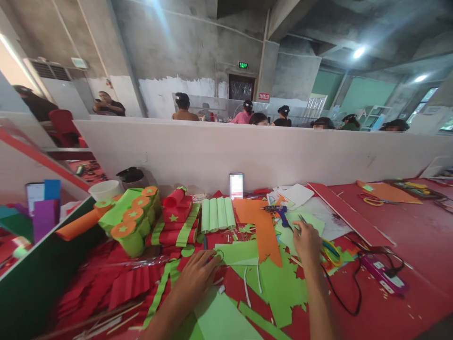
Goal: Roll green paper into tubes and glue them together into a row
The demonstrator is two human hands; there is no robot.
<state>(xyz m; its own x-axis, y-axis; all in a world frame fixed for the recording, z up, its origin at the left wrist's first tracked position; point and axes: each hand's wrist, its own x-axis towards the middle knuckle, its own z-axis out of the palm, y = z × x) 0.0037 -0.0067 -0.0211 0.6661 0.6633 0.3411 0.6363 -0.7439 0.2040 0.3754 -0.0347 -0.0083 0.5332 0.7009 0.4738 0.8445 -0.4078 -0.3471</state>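
My left hand (200, 271) lies palm down on pale green paper (237, 252), fingers stretched forward and slightly bent. By its fingertips is a small curled green piece (221, 255); whether the fingers touch it is unclear. My right hand (307, 238) is closed around a slim pointed metal tool (302, 218), whose kind I cannot make out. Just left of that hand rests a blue glue gun (282, 213), near an orange cut sheet (264, 236). Green paper scraps (283, 293) and white strips (247, 285) lie between my hands.
Rolled green tubes (218, 215), red star-marked pieces (173, 218) and green-orange cylinders (130, 238) stand at left. A phone (236, 185) leans against the white partition (247, 151). Yellow loops (334, 255) and a purple power strip (384, 274) with cables lie at right. People sit beyond the partition.
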